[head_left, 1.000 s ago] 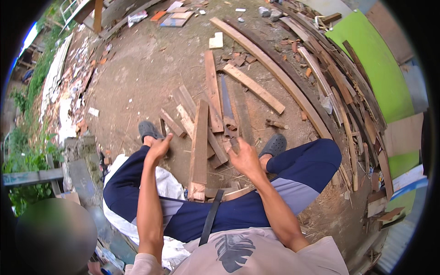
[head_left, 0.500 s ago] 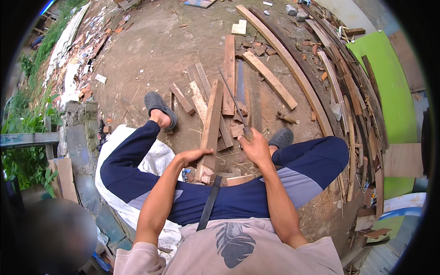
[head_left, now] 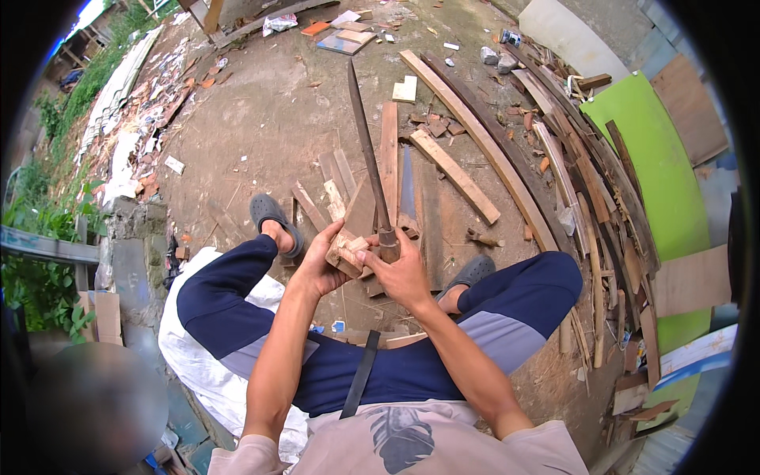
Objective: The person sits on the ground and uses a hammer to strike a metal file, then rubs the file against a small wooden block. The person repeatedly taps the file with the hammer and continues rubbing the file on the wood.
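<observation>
My left hand (head_left: pixel 313 269) is closed around the near end of a wooden beam (head_left: pixel 347 253). That end is raised toward me and shows a rough, stepped, pale cut face. My right hand (head_left: pixel 402 273) grips the wooden handle of a machete (head_left: pixel 366 150), whose long, narrow dark blade points up and away from me. The right thumb and fingers also reach the beam's cut end. On the ground beyond lies a handsaw (head_left: pixel 408 186), its handle partly hidden, beside a flat plank (head_left: pixel 389 134).
Long boards (head_left: pixel 483 134) and a pile of timber strips (head_left: pixel 590 190) run along the right, near a green panel (head_left: pixel 649 150). A white sack (head_left: pixel 206 340) lies under my left leg. A low block wall (head_left: pixel 131 237) stands at the left. Broken brick pieces (head_left: pixel 435 125) lie ahead.
The beam's near end has come up off the ground, tilting toward me. My right hand has moved left to it, and the machete now stands more upright. My view has tipped farther ahead.
</observation>
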A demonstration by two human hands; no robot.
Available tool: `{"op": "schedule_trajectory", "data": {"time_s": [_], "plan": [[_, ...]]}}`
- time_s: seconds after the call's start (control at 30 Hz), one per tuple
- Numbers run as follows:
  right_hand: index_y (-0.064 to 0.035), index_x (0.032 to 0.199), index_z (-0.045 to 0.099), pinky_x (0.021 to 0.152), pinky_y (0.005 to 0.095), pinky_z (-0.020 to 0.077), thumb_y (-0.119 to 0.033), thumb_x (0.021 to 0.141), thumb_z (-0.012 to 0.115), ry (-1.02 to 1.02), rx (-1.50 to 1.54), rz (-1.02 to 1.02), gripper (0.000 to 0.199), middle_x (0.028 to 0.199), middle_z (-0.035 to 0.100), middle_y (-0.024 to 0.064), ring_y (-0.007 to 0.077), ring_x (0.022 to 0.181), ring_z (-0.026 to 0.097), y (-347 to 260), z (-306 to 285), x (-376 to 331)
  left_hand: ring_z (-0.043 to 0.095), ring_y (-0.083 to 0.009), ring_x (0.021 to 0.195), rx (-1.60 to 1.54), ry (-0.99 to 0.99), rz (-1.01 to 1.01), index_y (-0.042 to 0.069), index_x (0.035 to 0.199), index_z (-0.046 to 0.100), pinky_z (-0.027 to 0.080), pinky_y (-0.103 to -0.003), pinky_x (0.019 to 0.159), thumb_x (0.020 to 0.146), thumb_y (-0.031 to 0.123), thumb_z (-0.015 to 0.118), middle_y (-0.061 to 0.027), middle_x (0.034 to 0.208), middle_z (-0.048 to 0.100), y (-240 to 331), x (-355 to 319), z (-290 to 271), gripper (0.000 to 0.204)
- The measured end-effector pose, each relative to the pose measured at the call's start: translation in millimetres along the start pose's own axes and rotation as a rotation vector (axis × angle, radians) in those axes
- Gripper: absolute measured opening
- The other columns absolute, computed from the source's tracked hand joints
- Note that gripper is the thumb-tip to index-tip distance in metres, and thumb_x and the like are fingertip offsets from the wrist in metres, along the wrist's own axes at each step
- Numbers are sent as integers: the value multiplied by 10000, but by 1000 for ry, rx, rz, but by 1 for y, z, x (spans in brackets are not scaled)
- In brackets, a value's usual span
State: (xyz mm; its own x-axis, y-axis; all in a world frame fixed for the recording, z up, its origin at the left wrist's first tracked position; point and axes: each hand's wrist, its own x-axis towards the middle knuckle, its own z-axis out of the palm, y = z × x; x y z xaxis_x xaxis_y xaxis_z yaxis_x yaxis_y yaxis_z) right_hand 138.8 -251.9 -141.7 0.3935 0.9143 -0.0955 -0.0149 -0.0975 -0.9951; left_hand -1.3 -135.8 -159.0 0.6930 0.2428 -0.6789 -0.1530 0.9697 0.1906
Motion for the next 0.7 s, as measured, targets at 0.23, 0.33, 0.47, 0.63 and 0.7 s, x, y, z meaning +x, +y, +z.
{"op": "schedule_trajectory", "data": {"time_s": [0.23, 0.33, 0.47, 0.63, 0.7], "plan": [[-9, 1019, 610, 622, 290, 527, -117, 869, 808, 25, 121, 204, 271, 828, 680, 55, 107, 710, 645, 2, 1, 8, 724, -200, 729, 75, -3, 144, -21, 1248, 560, 606, -343, 597, 1028, 422, 564, -110, 1015, 730, -10, 4, 17, 494], [-18, 994, 596, 580, 279, 518, -95, 864, 802, 74, 152, 82, 256, 813, 663, 46, 101, 657, 628, 7, 1, 12, 727, -220, 743, 123, -35, 171, -14, 1271, 536, 612, -382, 620, 1041, 374, 552, -130, 1010, 727, -6, 10, 19, 452], [-15, 1022, 568, 562, 290, 531, -28, 847, 802, 115, 297, 84, 293, 829, 657, 62, 137, 670, 652, 7, -9, 34, 721, -239, 759, 129, -57, 114, 0, 1290, 520, 605, -400, 633, 1055, 350, 530, -152, 978, 716, 14, 20, 34, 421], [-24, 1056, 521, 616, 294, 565, 69, 824, 791, 184, 599, 261, 368, 860, 654, 77, 179, 707, 678, -11, -25, 54, 706, -229, 820, 337, 9, 190, 22, 1289, 530, 599, -414, 718, 1027, 397, 573, -129, 993, 708, 27, 41, 59, 460], [-29, 1052, 516, 630, 298, 567, 73, 830, 785, 239, 583, 227, 364, 868, 660, 77, 179, 696, 675, -10, -33, 59, 702, -215, 875, 463, 49, 234, 40, 1294, 535, 591, -416, 799, 994, 440, 609, -101, 1038, 702, 26, 44, 78, 505]]}}
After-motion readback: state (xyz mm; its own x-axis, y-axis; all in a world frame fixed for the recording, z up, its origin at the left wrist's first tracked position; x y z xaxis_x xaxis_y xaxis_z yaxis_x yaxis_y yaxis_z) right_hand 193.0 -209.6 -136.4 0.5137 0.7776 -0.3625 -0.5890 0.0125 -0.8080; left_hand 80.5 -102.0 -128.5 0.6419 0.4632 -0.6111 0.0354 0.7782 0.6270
